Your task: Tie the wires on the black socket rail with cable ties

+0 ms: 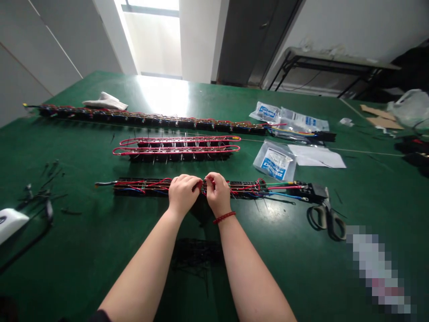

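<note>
So the wired strip runs left to right, roughly along the green table's far edge. Left hand, then right hand, both at its middle, neither nearer. Fingers curled on both, can't tell if they're gripping anything.

I can read no word or number for certain. Bold blue-and-white print stands on the clear, flat plastic packet nearest me, but its letters blur. The small clear plastic packet and the long clear crinkled plastic packet behind it carry similar blue print, too small for me to read. A dark round mark sits on the white rounded plastic object at my left, illegible too.
</note>
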Tool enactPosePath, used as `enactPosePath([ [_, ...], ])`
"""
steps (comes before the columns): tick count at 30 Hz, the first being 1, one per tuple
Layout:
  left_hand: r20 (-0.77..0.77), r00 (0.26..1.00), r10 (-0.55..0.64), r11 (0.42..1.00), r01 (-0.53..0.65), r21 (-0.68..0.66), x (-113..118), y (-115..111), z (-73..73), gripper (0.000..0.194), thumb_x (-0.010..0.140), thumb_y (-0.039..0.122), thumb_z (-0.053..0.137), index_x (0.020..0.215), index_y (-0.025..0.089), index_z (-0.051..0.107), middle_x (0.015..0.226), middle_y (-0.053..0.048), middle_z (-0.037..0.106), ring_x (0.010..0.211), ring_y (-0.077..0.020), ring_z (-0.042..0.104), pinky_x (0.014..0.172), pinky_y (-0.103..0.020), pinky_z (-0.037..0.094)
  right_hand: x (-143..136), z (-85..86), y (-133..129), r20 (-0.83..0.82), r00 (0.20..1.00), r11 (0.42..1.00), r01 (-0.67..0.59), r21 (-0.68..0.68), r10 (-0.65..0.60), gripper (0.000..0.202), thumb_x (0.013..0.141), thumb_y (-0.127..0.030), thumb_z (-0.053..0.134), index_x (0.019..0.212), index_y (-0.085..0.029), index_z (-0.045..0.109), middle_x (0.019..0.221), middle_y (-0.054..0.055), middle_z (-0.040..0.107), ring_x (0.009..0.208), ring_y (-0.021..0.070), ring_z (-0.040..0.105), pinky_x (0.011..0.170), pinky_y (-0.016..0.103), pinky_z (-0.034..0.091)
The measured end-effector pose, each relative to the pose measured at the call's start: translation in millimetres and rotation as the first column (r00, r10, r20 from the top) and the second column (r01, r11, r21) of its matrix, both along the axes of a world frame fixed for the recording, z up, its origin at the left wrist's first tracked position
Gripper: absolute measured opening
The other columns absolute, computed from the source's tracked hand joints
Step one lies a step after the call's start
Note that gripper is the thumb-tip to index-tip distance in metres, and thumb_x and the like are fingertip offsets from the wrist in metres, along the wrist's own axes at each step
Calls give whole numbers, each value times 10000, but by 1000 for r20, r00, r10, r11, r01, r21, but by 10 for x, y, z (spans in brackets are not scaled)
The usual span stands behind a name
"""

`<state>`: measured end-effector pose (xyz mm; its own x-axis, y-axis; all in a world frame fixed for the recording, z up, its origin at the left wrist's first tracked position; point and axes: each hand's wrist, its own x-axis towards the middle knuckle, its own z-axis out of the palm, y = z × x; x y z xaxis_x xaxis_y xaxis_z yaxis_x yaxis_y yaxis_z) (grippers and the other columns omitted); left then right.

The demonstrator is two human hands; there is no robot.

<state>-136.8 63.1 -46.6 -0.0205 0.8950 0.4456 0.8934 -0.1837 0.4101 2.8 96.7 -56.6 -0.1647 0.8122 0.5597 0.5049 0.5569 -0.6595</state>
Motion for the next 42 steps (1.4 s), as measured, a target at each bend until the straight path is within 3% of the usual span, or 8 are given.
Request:
enactPosePath([
  [9, 8, 999, -40, 997, 40, -68, -26, 40, 6, 153, 840, 147, 622, 821, 241, 741, 908, -17, 779, 885, -236, 666, 832, -381, 505, 25, 18, -8, -18, 1000, 1000, -7, -3, 7, 141, 974, -231, 482, 902, -227, 603, 853, 45, 665, 814, 196, 598, 747, 331, 493],
  [14, -41, 998, -38, 999, 37, -34, -9, 7, -41, 160, 933, 220, 573, 935, 233, 733, 993, -32, 773, 934, -242, 670, 825, -385, 489, 45, 387, -60, -42, 998, 996, -57, -72, 54, 107, 947, -248, 539, 939, -223, 643, 928, 48, 694, 887, 196, 626, 814, 340, 504],
  [18, -9, 999, -36, 999, 36, -9, -1, -5, -67, 183, 961, 270, 552, 919, 236, 728, 979, -33, 769, 921, -247, 678, 841, -399, 503, 144, 638, -279, -113, 992, 993, -64, -97, 53, 170, 984, -289, 493, 989, -226, 650, 965, 47, 706, 937, 190, 650, 844, 333, 505],
  [23, 181, 978, -100, 995, 94, 45, -80, -90, 9, 208, 957, 196, 526, 1056, 211, 708, 1077, -54, 759, 1021, -228, 687, 933, -386, 531, 477, 402, -689, -68, 984, 905, -176, -388, 162, 203, 971, -256, 451, 941, -214, 647, 833, 25, 690, 771, 166, 651, 716, 297, 514],
  [29, 224, 973, -58, 997, 45, 64, -162, -580, 11, 216, 948, 197, 521, 1079, 217, 691, 1085, -58, 753, 1038, -244, 692, 964, -442, 541, 942, 80, -1215, 138, 975, 910, -103, -401, 172, 223, 911, -297, 559, 1096, -221, 657, 1106, 96, 700, 1064, 241, 652, 969, 425, 528],
  [36, 232, 968, -97, 990, 117, -74, -254, -1406, -194, 245, 963, 300, 527, 1164, 235, 652, 1169, -60, 730, 1120, -235, 676, 1000, -434, 542, 1074, 6, -1525, 286, 907, 902, -184, -390, 309, 599, 859, -545, 658, 1347, -206, 577, 1395, 160, 600, 1345, 318, 529, 1148, 543, 411],
  [38, 184, 976, -113, 982, 138, -131, -293, -1572, -241, 367, 948, 384, 570, 1277, 225, 602, 1265, -81, 697, 1193, -255, 646, 1044, -456, 518, 1055, 26, -1546, 344, 879, 903, -187, -386, 329, 838, 757, -644, 732, 1424, -184, 518, 1442, 184, 562, 1370, 345, 505, 1162, 561, 392],
  [42, 17, 981, -192, 956, 191, -224, -314, -1752, -285, 867, 808, 552, 721, 1515, 184, 380, 1506, -140, 520, 1389, -311, 498, 1172, -518, 395, 973, 81, -1618, 480, 788, 901, -210, -379, 385, 1143, 611, -690, 819, 1526, -154, 392, 1526, 186, 488, 1451, 360, 412, 1225, 575, 299],
])
